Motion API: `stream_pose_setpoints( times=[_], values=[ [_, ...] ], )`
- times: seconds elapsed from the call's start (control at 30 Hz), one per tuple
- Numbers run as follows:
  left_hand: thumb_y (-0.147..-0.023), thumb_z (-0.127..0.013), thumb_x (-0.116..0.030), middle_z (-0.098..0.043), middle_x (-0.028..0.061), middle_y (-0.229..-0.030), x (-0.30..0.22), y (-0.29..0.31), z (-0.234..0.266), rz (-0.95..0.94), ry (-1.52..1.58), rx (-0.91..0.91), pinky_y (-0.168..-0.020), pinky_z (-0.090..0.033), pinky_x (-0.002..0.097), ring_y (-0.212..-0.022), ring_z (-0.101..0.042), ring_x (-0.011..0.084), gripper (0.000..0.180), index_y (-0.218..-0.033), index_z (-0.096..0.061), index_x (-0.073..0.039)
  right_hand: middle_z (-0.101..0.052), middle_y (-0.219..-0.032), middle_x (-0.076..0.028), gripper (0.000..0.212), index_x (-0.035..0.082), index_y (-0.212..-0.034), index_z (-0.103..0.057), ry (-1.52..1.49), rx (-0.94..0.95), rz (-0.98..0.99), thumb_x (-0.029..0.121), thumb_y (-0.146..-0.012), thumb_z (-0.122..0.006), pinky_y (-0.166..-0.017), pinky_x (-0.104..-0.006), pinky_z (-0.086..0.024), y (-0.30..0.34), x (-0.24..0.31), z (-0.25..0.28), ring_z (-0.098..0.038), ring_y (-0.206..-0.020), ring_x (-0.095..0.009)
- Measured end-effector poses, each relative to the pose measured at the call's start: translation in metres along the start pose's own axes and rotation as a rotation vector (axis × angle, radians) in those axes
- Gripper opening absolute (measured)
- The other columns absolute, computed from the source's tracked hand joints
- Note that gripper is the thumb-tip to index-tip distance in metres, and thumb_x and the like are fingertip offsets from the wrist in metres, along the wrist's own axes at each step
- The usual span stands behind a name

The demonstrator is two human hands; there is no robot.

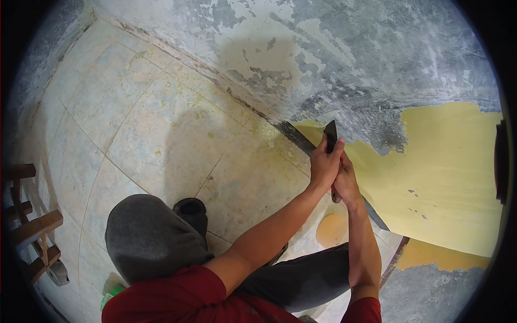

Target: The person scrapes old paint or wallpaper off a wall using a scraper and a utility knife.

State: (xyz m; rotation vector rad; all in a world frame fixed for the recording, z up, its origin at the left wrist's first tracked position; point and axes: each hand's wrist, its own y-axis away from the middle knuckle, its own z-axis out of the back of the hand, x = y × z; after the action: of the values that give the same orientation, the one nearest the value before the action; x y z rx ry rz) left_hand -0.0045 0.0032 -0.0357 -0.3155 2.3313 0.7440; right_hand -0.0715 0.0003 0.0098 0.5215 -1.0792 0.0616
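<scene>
Both my hands are closed round a scraper (331, 129) with a dark blade, its tip up against the wall. My left hand (323, 168) wraps the upper part of the handle, close below the blade. My right hand (346, 182) grips from the right, pressed against the left, and the handle's end pokes out beneath them. The blade lies at the ragged border between yellow paint (431, 177) and the bare grey wall (366, 54) above it. A dark strip (296, 138) runs along the wall's foot beside my hands.
Yellow paint flakes lie scattered on the tiled floor (134, 134). A wooden rack-like piece (37, 229) stands at the far left, a grey roll (58, 273) by it. Something green (112, 293) shows near my left side. A round orange object (332, 230) is below my hands.
</scene>
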Motion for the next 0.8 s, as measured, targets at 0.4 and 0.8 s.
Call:
stream_pose_setpoints(
  times=[0.4,0.8],
  values=[
    [-0.095,-0.066,-0.029,-0.056,-0.0048,-0.079,-0.001,0.007,0.009,0.132,0.14,0.095,-0.061,-0.039,0.0198,-0.069,-0.046,0.0028,0.031,-0.111,-0.066,-0.002,-0.069,-0.1,-0.015,0.047,0.004,-0.136,-0.048,0.44,-0.06,0.131,0.032,-0.099,-0.049,-0.081,-0.0348,-0.051,-0.007,-0.011,0.003,-0.067,-0.086,-0.025],
    [-0.093,-0.069,-0.025,-0.05,-0.0101,-0.068,0.008,-0.006,0.007,0.072,0.292,0.089,-0.05,-0.031,0.0203,-0.057,-0.037,-0.0001,0.019,-0.083,-0.066,-0.009,-0.067,-0.097,-0.028,0.041,0.006,-0.134,-0.052,0.635,-0.057,0.027,0.028,-0.101,-0.041,-0.078,-0.0447,-0.051,-0.016,0.008,-0.003,-0.066,-0.091,-0.045]
  ],
)
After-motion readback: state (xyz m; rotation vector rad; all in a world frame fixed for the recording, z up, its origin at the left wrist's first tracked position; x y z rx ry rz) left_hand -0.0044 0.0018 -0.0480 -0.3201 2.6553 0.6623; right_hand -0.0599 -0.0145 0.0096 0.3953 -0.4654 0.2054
